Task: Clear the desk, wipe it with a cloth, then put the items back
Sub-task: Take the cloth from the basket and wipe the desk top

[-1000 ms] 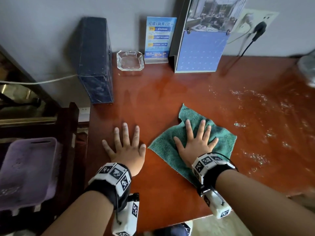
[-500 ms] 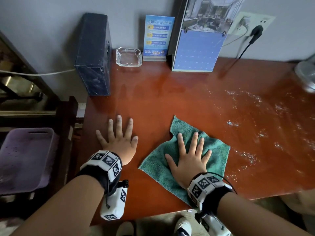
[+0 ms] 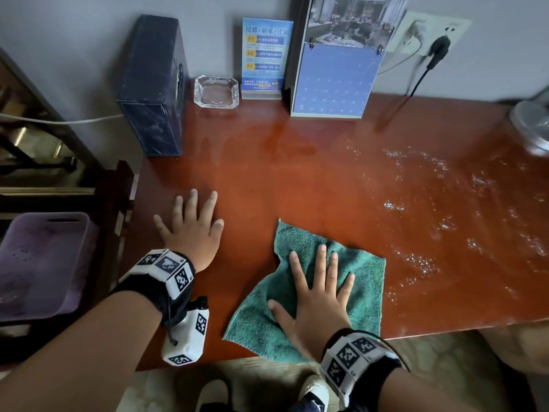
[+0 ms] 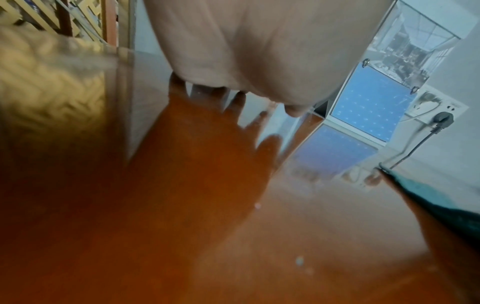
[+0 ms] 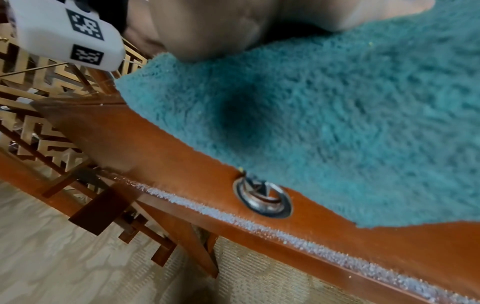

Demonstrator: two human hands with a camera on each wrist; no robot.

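Note:
A teal cloth [image 3: 365,281] lies flat on the red-brown desk [image 3: 297,179] near its front edge. My right hand [image 3: 318,292] presses on the cloth with straight, spread fingers; the right wrist view shows the palm on the cloth [image 5: 324,123] and the desk's front edge [image 5: 182,164]. My left hand [image 3: 190,224] rests flat on the bare desk to the cloth's left, fingers spread. At the back stand a dark blue box [image 3: 154,84], a glass ashtray [image 3: 216,92], a blue sign stand [image 3: 264,58] and a blue desk calendar [image 3: 335,78].
Water droplets [image 3: 430,203] glisten over the desk's right half. A fan base [image 3: 531,126] sits at the far right edge. A black plug and cord [image 3: 430,58] hang from a wall socket. A purple basket [image 3: 38,263] sits on a chair to the left.
My right hand has drawn the cloth toward the desk's front edge. The left hand has stayed flat on the desk.

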